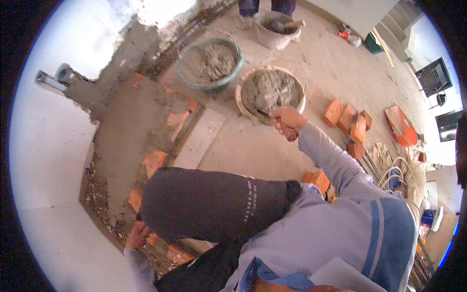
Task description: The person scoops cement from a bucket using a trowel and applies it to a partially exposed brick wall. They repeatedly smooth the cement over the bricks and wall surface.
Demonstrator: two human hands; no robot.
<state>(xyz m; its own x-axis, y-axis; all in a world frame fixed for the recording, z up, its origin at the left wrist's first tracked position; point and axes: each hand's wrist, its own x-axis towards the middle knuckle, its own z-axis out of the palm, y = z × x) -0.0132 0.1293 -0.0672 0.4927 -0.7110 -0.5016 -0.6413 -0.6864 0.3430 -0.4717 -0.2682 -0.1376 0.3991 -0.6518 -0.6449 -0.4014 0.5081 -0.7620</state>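
Note:
My right hand [288, 121] is closed over the near rim of a pale bucket [300, 108] of wet grey mortar [270, 90]. It grips what looks like a trowel, whose dark edge [263, 113] shows in the mortar; most of the handle is hidden in my fist. My left hand [138, 235] is low beside my bent knee, close to orange bricks [134, 198] along the edge of a mortar bed [129, 131]. Its fingers are partly hidden, so I cannot tell what they touch. A green-rimmed basin [182, 73] of mortar stands left of the bucket.
Another bucket [277, 44] stands by a person's legs [249, 7] at the back. Loose bricks [345, 118] and an orange shovel-like blade [403, 127] lie on the right. A pale slab [200, 138] lies beside the bed. Two pipe ends [64, 73] stick out at the left.

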